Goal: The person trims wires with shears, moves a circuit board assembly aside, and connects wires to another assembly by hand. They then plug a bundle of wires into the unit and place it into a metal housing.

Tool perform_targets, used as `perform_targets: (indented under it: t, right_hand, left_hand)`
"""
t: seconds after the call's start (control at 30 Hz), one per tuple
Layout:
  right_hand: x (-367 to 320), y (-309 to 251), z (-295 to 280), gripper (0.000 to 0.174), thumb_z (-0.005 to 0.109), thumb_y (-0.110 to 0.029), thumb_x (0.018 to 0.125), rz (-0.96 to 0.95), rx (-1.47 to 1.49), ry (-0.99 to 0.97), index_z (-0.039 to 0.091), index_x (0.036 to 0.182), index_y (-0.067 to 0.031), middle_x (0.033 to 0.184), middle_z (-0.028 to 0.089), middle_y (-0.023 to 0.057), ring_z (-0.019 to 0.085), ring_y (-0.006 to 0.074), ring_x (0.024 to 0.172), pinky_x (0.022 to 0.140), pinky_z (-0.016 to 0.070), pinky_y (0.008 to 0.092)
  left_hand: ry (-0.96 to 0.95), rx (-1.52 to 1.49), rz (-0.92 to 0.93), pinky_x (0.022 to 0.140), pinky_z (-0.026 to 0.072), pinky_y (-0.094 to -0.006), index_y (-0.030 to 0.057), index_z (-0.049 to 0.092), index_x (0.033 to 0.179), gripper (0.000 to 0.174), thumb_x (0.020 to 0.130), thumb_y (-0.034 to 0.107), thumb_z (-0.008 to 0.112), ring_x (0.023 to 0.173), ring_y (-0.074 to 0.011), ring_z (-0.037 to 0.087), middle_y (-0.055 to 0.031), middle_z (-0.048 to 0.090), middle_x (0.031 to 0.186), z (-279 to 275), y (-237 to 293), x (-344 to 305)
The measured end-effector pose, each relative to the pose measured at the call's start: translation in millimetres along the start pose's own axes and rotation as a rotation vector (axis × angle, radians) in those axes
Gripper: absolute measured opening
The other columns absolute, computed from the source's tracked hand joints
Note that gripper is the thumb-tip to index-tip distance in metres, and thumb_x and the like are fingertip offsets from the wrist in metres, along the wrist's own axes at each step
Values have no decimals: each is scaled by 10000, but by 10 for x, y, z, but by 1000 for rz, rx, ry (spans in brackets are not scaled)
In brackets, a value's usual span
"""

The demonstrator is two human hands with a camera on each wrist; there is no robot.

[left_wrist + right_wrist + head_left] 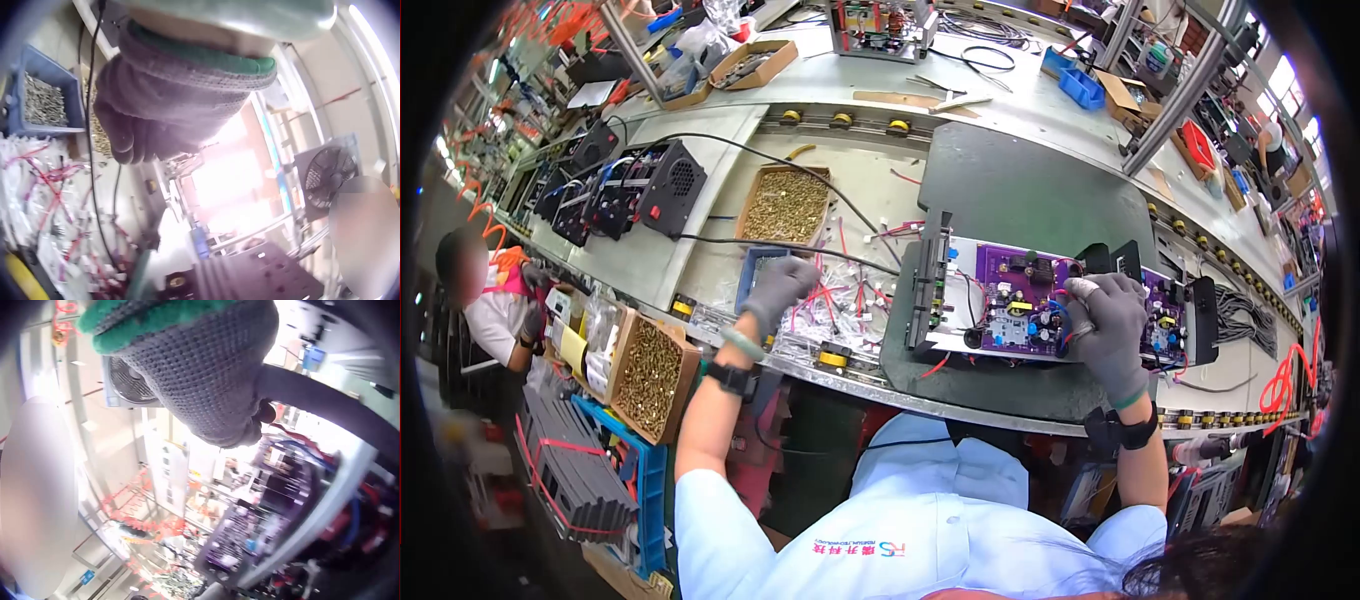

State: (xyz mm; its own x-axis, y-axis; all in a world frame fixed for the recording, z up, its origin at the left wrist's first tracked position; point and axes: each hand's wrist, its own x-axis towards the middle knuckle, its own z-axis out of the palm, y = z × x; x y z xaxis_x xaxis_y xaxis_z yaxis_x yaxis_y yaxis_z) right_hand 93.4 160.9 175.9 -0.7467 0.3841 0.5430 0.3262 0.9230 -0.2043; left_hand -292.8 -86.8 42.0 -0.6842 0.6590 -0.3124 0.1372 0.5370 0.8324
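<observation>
Although the open unit point(950, 320) shows purple circuitry point(1000, 275) seated inside, its top is uncovered. It lies on one dark mat point(1030, 190) on the counter point(865, 170), with one upright black end panel point(925, 285) at its left end. Red wire ends point(937, 365) protrude at the near edge. Judged from this, assembly is partway: circuitry in, enclosure outstanding; whether every connection is made cannot be told.

The right hand point(1112, 325) is over the circuitry with fingers bent; whether it pinches a wire cannot be told. The left hand point(778, 293) is clenched above the blue bin point(53, 130), nothing seen in it.

Count: one unit on the mat; two purple areas visible, a single board or two unconfirmed, the right hand obscuring the middle; one bin by the left hand; two cardboard boxes point(747, 205) point(677, 395) of brass-coloured pieces; at least two black-cased units point(675, 185) at left; loose wires numerous, uncounted.
</observation>
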Motion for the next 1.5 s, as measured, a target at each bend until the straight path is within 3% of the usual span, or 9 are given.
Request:
perform_targets:
  t: [0.13, 0.53, 0.67, 0.83, 1.0, 1.2, 1.33, 1.43, 1.5]
  right_hand:
    - [-17, -46, 11, 115, 754, -155, 806, 81, -33, 5, 750, 910, -105, 895, 713, 50, 649, 259, 889, 881, 444, 398]
    - [-56, 13, 63, 126, 749, -114, 785, 99, 29, 74, 756, 911, -104, 863, 713, 57, 657, 260, 858, 862, 457, 395]
    - [-73, 13, 59, 127, 746, -103, 779, 96, 46, 85, 755, 906, -101, 869, 714, 55, 657, 261, 863, 863, 456, 394]
    - [-83, 26, 46, 141, 753, -106, 771, 86, 62, 85, 759, 912, -108, 869, 712, 51, 658, 258, 881, 871, 452, 396]
    - [-89, 37, 66, 138, 751, -114, 778, 82, 73, 96, 758, 916, -107, 864, 709, 52, 660, 261, 879, 879, 454, 406]
    - [-33, 11, -133, 145, 742, -100, 783, 21, 60, 70, 756, 927, -100, 872, 711, 73, 660, 278, 863, 832, 474, 406]
    - [39, -31, -364, 151, 744, -79, 777, 25, 150, 136, 751, 928, -82, 868, 711, 101, 660, 294, 830, 753, 483, 389]
    - [39, -121, -422, 149, 739, -70, 803, 37, 252, 111, 749, 951, -62, 873, 714, 115, 662, 297, 795, 717, 496, 382]
    - [59, -257, -388, 146, 714, -53, 842, 122, 485, 54, 748, 984, -42, 893, 724, 130, 692, 267, 838, 746, 536, 347]
  left_hand:
    - [-152, 530, 240, 700, 545, -350, 73, 762, 1004, 251, 862, 255, 663, 720, -197, 688, -130, 730, 819, 643, -141, 361]
    - [-92, 1127, -100, 888, 556, -453, 33, 733, 1087, 642, 786, 600, 707, 1030, -362, 706, -228, 716, 1111, 484, -21, 207]
    - [-173, 883, -55, 861, 557, -415, -18, 730, 1042, 650, 688, 526, 774, 997, -351, 717, -245, 723, 1052, 652, -406, 531]
    - [-271, 156, -223, 596, 503, -318, 19, 760, 902, 225, 879, 241, 735, 633, -129, 608, -27, 699, 752, 137, -561, 517]
    - [-92, 414, -86, 641, 522, -318, -3, 747, 938, 274, 888, 267, 747, 669, -155, 658, -80, 720, 786, -184, -467, 237]
    - [191, 851, 199, 857, 540, -472, 114, 702, 1145, 272, 901, 225, 653, 988, -398, 681, -213, 717, 1011, -162, -137, -73]
    - [95, 1121, 72, 856, 544, -478, 124, 651, 1243, 351, 898, 189, 636, 973, -393, 685, -213, 714, 1020, -240, 313, -141]
    - [372, 875, 365, 743, 568, -429, 110, 626, 1290, 319, 976, 162, 600, 818, -341, 725, -187, 740, 953, -170, 725, -356]
    - [72, -47, 366, 689, 558, -300, 66, 591, 1336, 317, 1024, 113, 557, 752, -162, 699, -98, 760, 966, -28, 1143, -581]
